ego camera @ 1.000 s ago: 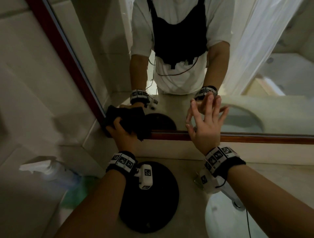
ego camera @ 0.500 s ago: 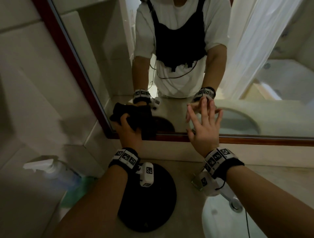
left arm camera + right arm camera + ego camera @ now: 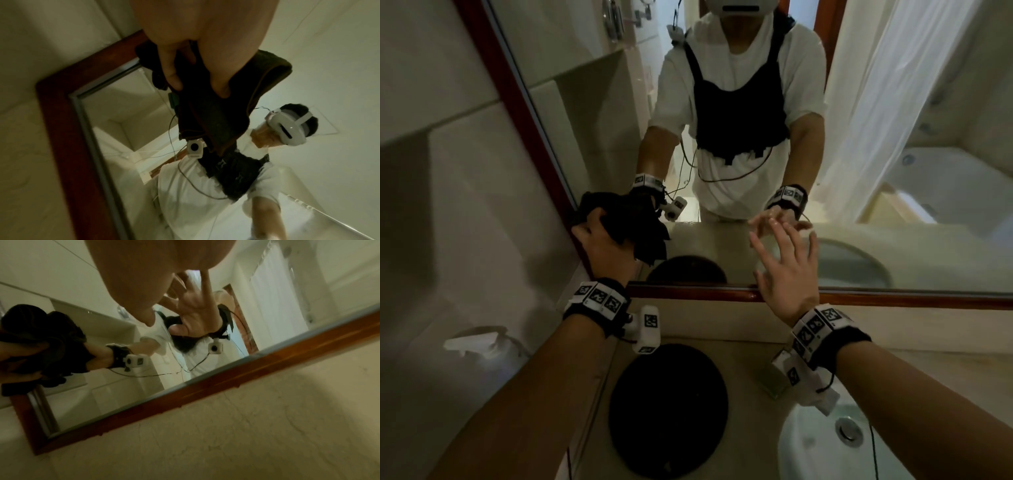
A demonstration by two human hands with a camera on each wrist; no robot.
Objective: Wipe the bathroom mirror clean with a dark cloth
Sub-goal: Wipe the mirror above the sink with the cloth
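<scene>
no readable text; only coded square markers on the wrist bands (image 3: 599,297).

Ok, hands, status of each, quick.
Left hand: gripping the dark cloth against the mirror.
Right hand: open, fingers spread, holding nothing.

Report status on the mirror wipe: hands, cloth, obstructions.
Left hand grips dark cloth at mirror's lower-left corner. Right hand open, fingertips on glass. Nothing obstructing.

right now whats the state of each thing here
dark cloth: bunched, pressed on the mirror's lower left corner
left hand: grips the cloth
right hand: open, fingers spread at the glass
mirror: upright, wood-framed
spray bottle: standing, untouched
sink: no water running
</scene>
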